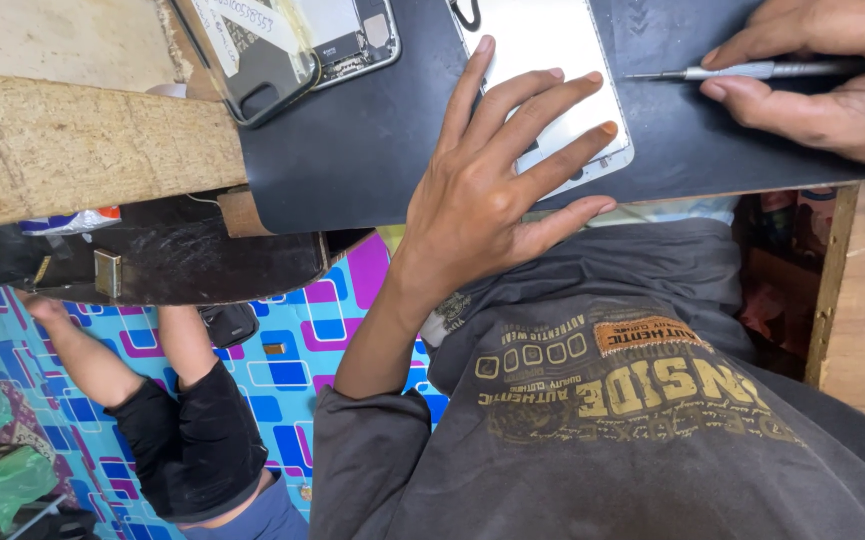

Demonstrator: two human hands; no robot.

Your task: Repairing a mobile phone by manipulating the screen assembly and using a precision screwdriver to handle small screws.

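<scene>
My left hand (497, 170) lies flat with its fingers spread on a white phone (552, 50), pressing it down on a black work mat (352, 150). At the top right, my right hand (832, 80) grips a thin silver screwdriver (742, 70). Its tip points left and sits just beside the phone's right edge. My fingers cover the lower part of the phone.
An opened phone with its insides showing (357, 40) and a dark phone case (267, 75) lie at the mat's top left. A wooden bench top (72, 140) runs left. Below it, another person's legs (187, 410) rest on a blue and pink patterned floor mat (302, 340).
</scene>
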